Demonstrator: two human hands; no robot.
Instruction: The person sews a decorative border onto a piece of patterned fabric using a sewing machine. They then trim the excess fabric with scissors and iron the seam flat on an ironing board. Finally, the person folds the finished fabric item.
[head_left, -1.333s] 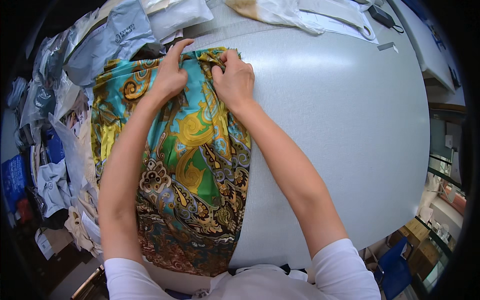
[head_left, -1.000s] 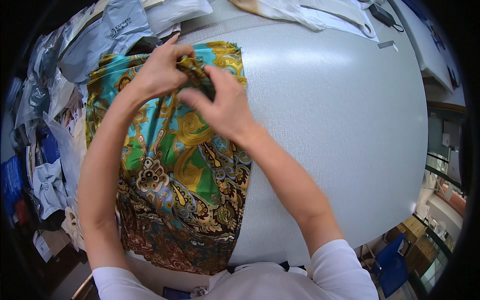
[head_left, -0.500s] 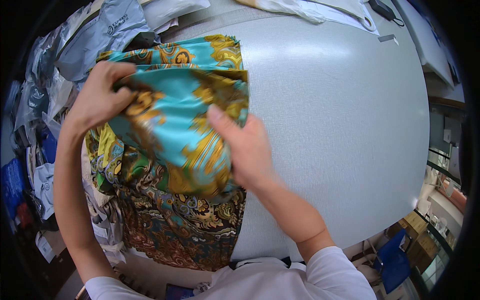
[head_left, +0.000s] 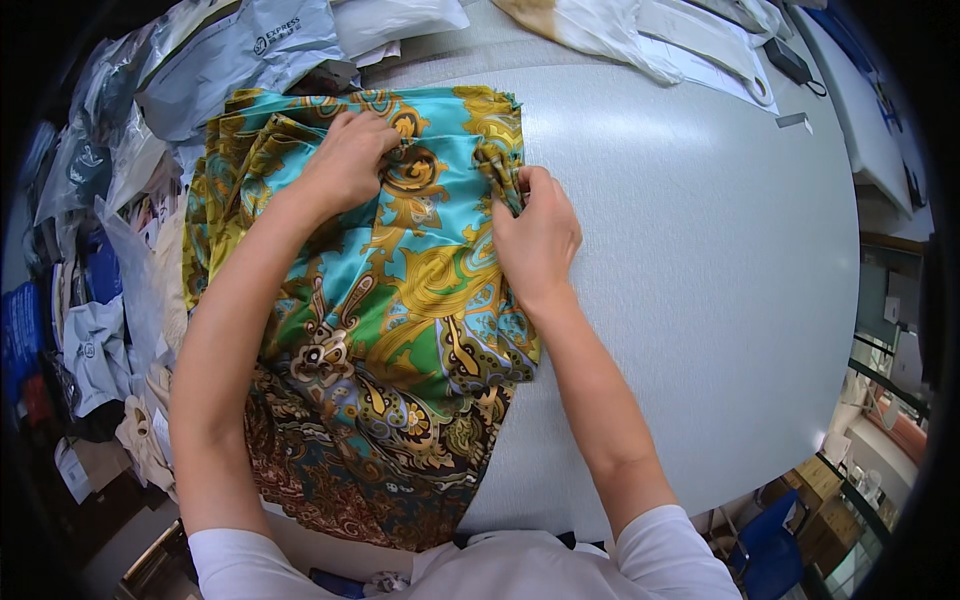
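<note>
A satiny patterned fabric (head_left: 430, 270) in turquoise, gold and green lies in folded layers on the left side of the table. Its lower part turns dark brown and black with paisley shapes and hangs toward my body. My left hand (head_left: 348, 165) rests on the upper turquoise layers, its fingers curled down and closed on the cloth; the fingertips are partly hidden. At the right edge of the stack, my right hand (head_left: 540, 235) pinches a gathered bit of the fabric's edge between thumb and fingers.
A grey-white table (head_left: 690, 270) extends to the right. Grey plastic mailing bags (head_left: 240, 75) pile up along the left and far left. Toward the back lie a white plastic bag (head_left: 600, 35) and a small black device (head_left: 788, 62). A blue chair (head_left: 770, 545) stands at lower right.
The lifted turquoise layer now lies spread over the stack. My left hand has moved right onto the cloth; my right hand has shifted up and right to the fabric's edge.
</note>
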